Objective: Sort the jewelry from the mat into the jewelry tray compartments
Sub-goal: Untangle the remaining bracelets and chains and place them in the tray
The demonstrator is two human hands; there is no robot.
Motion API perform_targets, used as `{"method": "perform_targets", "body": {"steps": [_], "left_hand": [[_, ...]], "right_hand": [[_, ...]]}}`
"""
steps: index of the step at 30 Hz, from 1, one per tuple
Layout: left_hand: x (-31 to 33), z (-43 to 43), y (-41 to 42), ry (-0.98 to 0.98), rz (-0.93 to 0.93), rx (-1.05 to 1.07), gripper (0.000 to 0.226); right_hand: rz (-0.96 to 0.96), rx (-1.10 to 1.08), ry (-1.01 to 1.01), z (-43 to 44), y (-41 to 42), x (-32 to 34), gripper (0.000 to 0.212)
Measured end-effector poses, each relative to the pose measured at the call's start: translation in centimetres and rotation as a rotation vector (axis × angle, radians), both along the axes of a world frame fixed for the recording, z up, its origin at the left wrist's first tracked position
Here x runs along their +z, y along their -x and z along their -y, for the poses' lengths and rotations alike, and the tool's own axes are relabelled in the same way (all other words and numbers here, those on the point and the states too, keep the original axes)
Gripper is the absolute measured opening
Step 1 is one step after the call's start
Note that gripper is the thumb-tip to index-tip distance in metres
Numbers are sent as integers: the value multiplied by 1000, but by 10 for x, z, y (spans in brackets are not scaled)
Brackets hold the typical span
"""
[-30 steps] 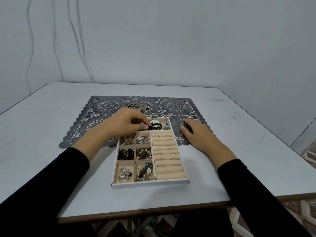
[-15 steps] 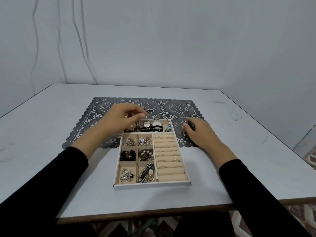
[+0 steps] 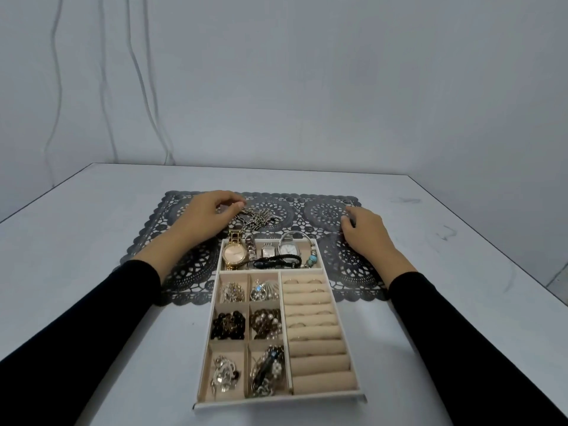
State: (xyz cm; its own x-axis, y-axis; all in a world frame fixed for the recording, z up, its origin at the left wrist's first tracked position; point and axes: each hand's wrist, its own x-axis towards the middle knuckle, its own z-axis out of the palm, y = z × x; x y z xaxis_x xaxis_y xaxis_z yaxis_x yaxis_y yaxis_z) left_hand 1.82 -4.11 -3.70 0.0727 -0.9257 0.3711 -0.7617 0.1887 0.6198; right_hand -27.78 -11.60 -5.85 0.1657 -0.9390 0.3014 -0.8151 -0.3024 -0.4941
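Observation:
The beige jewelry tray (image 3: 278, 399) lies in front of me, its far end resting on the dark lace mat (image 3: 325, 212). Its top compartment holds watches (image 3: 235, 253), a black cord bracelet (image 3: 276, 261) and a beaded bracelet (image 3: 312, 259). The small compartments hold mixed pieces, and the ring rolls (image 3: 313, 327) carry several rings. A silver chain pile (image 3: 259, 217) lies on the mat behind the tray. My left hand (image 3: 204, 218) pinches the chain's left end. My right hand (image 3: 365, 230) rests curled on the mat's right side, just short of a small silvery piece (image 3: 347, 203). What its fingers cover is hidden.
The white table (image 3: 92, 241) ends close to my body, with edges at the left and right. A grey wall with hanging cables (image 3: 138, 72) stands behind it. Floor tiles (image 3: 558, 281) show past the right edge.
My left hand left the tray's top compartment, where the black cord bracelet now lies, and moved back to the chain. My right hand slid farther back along the mat.

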Motion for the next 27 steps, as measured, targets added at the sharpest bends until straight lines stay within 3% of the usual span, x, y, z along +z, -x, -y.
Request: {"method": "perform_targets", "body": {"steps": [6, 13, 21, 27], "left_hand": [[-9, 43, 1, -54, 157, -52, 26], [-6, 78, -1, -121, 239, -66, 19], [7, 92, -11, -300, 222, -121, 12], [8, 95, -9, -313, 163, -122, 8]], "right_hand": [[-36, -25, -31, 33, -8, 0, 38], [-92, -56, 8, 64, -10, -8, 26], [-44, 66, 39, 65, -17, -5, 30], [98, 58, 40, 73, -20, -5, 26]]}}
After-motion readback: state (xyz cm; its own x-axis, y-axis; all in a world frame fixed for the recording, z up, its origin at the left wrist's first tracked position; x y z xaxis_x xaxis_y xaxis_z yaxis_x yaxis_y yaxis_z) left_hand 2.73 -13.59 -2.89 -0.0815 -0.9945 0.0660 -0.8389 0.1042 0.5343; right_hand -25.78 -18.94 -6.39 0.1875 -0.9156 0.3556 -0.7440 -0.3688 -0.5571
